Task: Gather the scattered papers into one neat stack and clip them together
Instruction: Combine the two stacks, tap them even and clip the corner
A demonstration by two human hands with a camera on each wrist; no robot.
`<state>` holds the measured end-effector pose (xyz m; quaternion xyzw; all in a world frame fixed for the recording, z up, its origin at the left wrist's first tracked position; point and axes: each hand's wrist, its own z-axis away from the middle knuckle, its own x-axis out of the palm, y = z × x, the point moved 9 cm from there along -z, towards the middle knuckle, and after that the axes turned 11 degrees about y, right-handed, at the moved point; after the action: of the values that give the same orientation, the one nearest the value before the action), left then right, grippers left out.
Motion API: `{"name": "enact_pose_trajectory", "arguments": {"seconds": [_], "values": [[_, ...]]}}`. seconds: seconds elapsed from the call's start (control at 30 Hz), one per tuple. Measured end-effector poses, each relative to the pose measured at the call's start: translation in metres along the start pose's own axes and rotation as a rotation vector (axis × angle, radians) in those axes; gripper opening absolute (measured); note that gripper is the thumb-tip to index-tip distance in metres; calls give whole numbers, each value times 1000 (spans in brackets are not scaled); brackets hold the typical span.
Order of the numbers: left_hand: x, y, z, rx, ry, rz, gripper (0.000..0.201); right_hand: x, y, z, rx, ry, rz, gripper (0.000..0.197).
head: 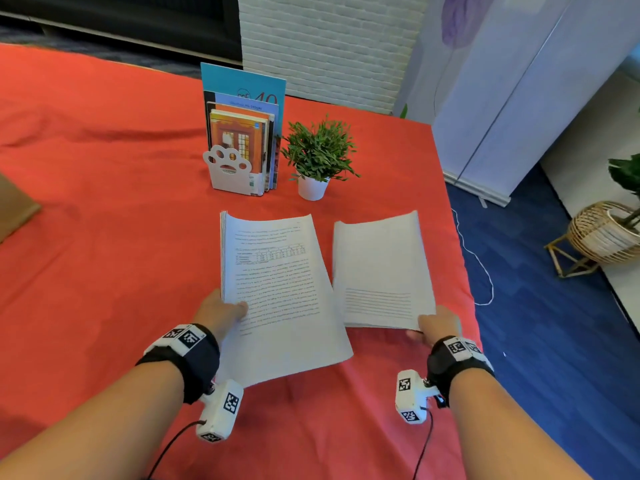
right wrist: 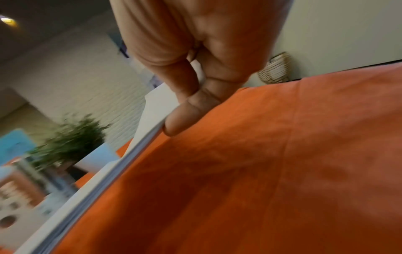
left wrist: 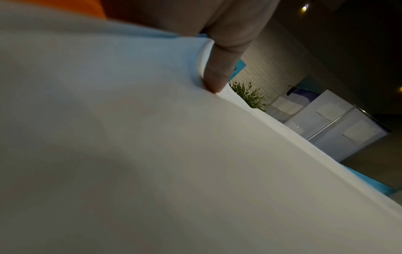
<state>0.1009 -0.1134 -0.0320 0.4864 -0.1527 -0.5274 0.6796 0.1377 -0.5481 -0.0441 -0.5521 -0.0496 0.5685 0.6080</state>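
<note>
Two bundles of white paper hang above the red tablecloth (head: 104, 220). My left hand (head: 225, 311) pinches the near left edge of the printed bundle (head: 277, 289), thumb on top; that bundle's underside fills the left wrist view (left wrist: 152, 154), with the thumb (left wrist: 219, 73) pressed on its edge. My right hand (head: 434, 325) grips the near right corner of the other bundle (head: 381, 268), whose top sheet is mostly blank with a few ruled lines. In the right wrist view my fingers (right wrist: 185, 118) curl under that bundle's edge (right wrist: 108, 180). No clip shows in any view.
A white paw-shaped bookend with several books (head: 242, 150) and a small potted plant (head: 317, 157) stand just behind the papers. The table's right edge (head: 460, 254) drops to blue floor with a white cable. A brown box corner (head: 14, 206) sits at far left.
</note>
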Motion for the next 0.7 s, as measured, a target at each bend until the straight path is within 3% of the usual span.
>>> {"name": "enact_pose_trajectory", "arguments": {"seconds": [0.17,0.27,0.33,0.4,0.53,0.6,0.7], "values": [[-3,-8,-15,-122,-63,167,41,72,-16,71,-86,-208,-152,25],[-12,-9,-16,-212,-132,325,40,108,-19,104,-150,-263,-158,16],[-26,-6,-19,-185,-154,362,39,125,-20,125,-143,-304,-222,11],[-44,1,-27,-84,-139,356,35,144,-23,150,-113,-399,-291,16],[-92,35,-22,231,6,110,22,166,-41,194,-146,-563,-301,49],[-106,51,-15,338,16,116,31,170,-60,208,-161,-585,-325,41],[-118,68,-5,447,-32,172,63,175,-98,220,-272,-545,-367,28]]}}
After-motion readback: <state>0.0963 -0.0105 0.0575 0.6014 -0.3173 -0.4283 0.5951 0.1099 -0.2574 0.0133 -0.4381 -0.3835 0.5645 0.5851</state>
